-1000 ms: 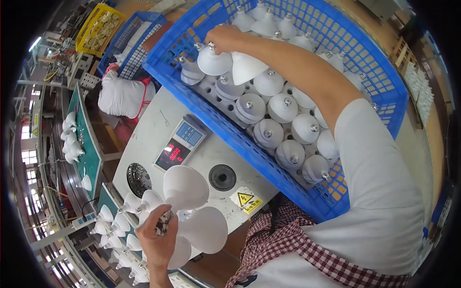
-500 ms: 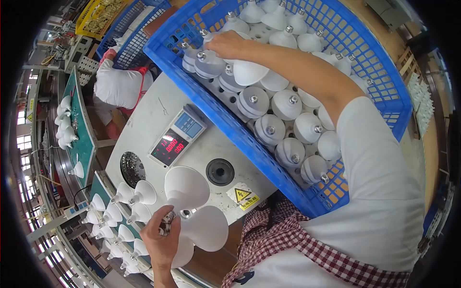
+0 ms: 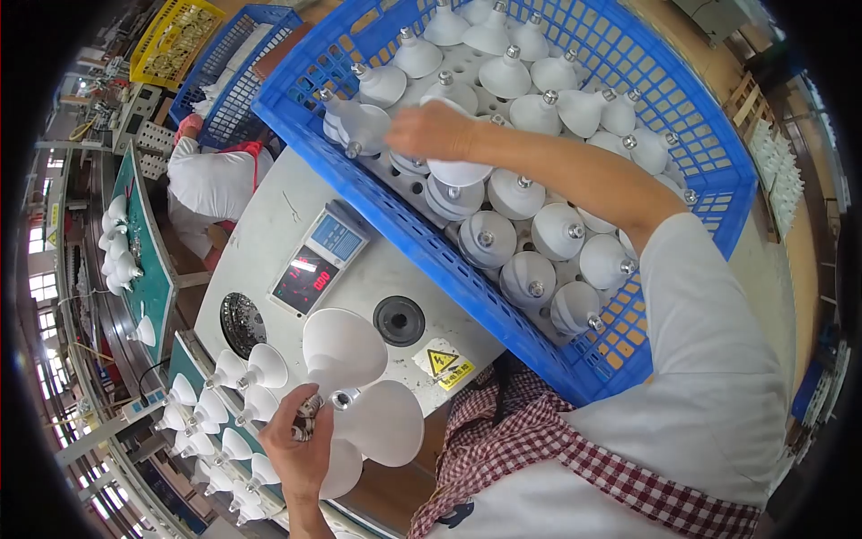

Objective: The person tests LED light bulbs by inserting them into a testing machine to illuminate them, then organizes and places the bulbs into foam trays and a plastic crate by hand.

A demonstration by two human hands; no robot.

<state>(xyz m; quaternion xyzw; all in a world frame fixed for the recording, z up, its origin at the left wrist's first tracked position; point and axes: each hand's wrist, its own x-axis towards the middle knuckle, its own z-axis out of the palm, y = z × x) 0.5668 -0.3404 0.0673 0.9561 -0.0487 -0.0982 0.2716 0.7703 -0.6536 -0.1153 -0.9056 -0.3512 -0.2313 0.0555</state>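
Note:
My left hand (image 3: pixel 302 442) is closed on the metal bases of several white cone-shaped bulbs (image 3: pixel 345 349), whose wide ends fan out to the right at the lower left of the view. Over the left part of a blue crate (image 3: pixel 503 331), my right hand (image 3: pixel 429 132) is slightly blurred, its fingers bent beside a white bulb (image 3: pixel 363 126). Whether those fingers grip anything is hidden. Rows of similar bulbs (image 3: pixel 558 231) fill the crate, bases up, on a grey perforated tray (image 3: pixel 415 185).
A scale with a red display (image 3: pixel 305 280) stands on the grey table (image 3: pixel 260 238). Near it are a black round fitting (image 3: pixel 399 321) and a bowl of small metal parts (image 3: pixel 241 324). More bulbs (image 3: pixel 208 409) stand at left. A co-worker (image 3: pixel 214 184) bends near blue and yellow crates.
My right hand has moved down from the crate's upper left, and a bulb beside it now tilts with its base downward. My left hand still holds its bulbs.

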